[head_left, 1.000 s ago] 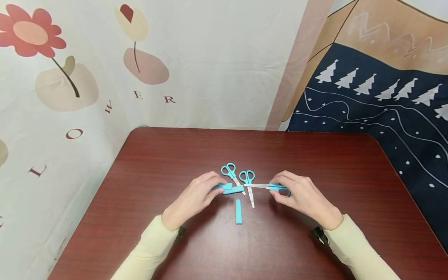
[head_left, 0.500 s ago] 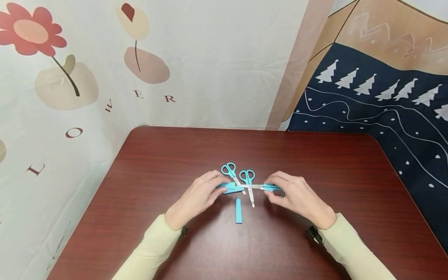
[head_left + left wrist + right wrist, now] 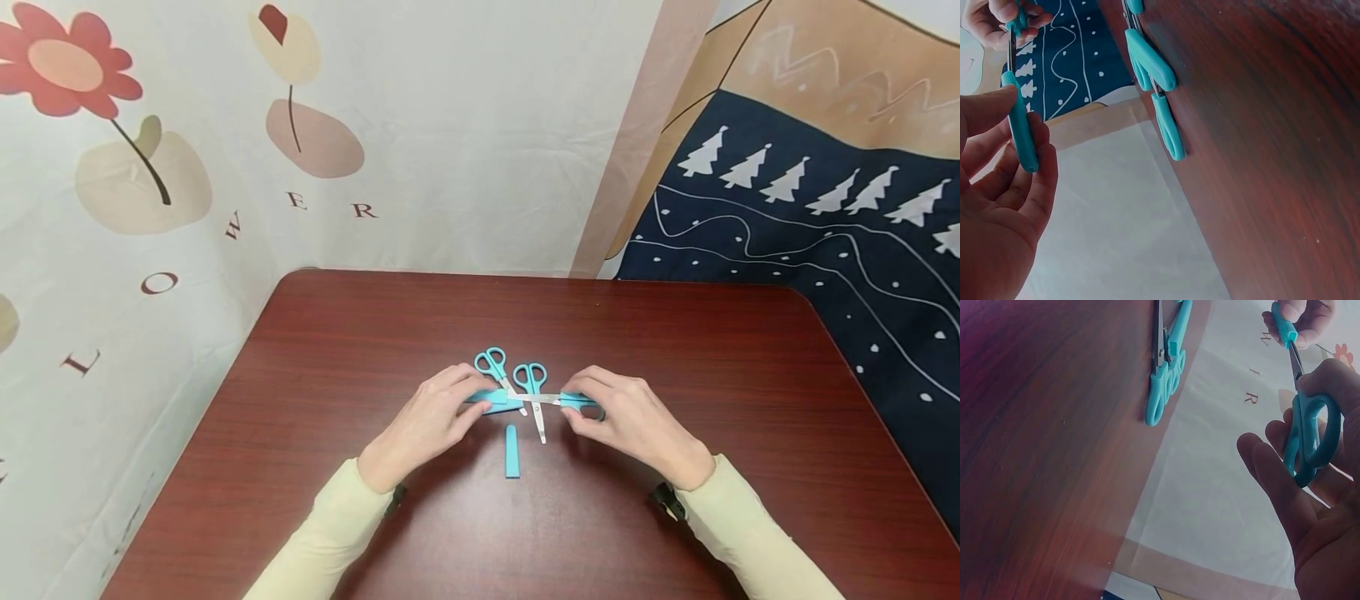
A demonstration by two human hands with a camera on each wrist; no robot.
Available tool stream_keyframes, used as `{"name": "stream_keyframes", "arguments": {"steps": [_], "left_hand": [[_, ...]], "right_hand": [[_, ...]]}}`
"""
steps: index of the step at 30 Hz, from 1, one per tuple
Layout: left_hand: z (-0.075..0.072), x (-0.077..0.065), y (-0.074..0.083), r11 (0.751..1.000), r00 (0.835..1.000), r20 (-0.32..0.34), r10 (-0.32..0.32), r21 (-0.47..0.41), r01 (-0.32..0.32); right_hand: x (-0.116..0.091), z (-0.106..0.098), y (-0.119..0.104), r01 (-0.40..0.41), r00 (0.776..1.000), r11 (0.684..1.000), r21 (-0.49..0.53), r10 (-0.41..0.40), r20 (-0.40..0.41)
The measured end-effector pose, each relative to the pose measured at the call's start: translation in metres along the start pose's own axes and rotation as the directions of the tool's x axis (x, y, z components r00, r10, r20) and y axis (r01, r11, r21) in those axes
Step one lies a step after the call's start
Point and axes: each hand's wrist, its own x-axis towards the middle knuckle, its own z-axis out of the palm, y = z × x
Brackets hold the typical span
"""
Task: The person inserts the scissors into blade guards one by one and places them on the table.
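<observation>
Between thumb and fingers, my left hand (image 3: 429, 423) pinches a turquoise blade cover (image 3: 1023, 128). My right hand (image 3: 633, 419) grips a pair of scissors (image 3: 1302, 415) by its turquoise handles, blades together and pointing left. The blade tips (image 3: 1295, 357) are inside the cover's open end, with part of the metal still bare between the two hands. Both hands are raised above the table. Below them lie two more uncovered scissors, one (image 3: 499, 377) angled at the left and one (image 3: 532, 386) pointing toward the person.
A loose turquoise cover (image 3: 512, 452) lies nearest the person on the brown table (image 3: 375, 317). Another cover (image 3: 506, 408) rests across the left scissors' blades, partly overlapped by the held one. Printed cloth (image 3: 465, 167) hangs behind the table.
The right hand has moved left with its scissors, and the left hand slightly right with the cover. The blade tips, apart from the cover a second ago, have entered it.
</observation>
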Motion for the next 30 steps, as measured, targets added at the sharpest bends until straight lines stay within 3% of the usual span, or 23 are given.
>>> {"name": "stream_keyframes", "arguments": {"steps": [17, 30], "left_hand": [[0.0042, 0.0020, -0.0002, 0.999, 0.999, -0.017, 0.044, -0.012, -0.044], [0.0059, 0.0041, 0.0030, 0.999, 0.999, -0.013, 0.041, -0.002, -0.041]], "right_hand": [[0.0027, 0.0018, -0.0039, -0.007, 1.000, 1.000, 0.011, 0.007, 0.008], [0.0059, 0.0030, -0.0062, 0.011, 1.000, 1.000, 0.021, -0.011, 0.015]]}}
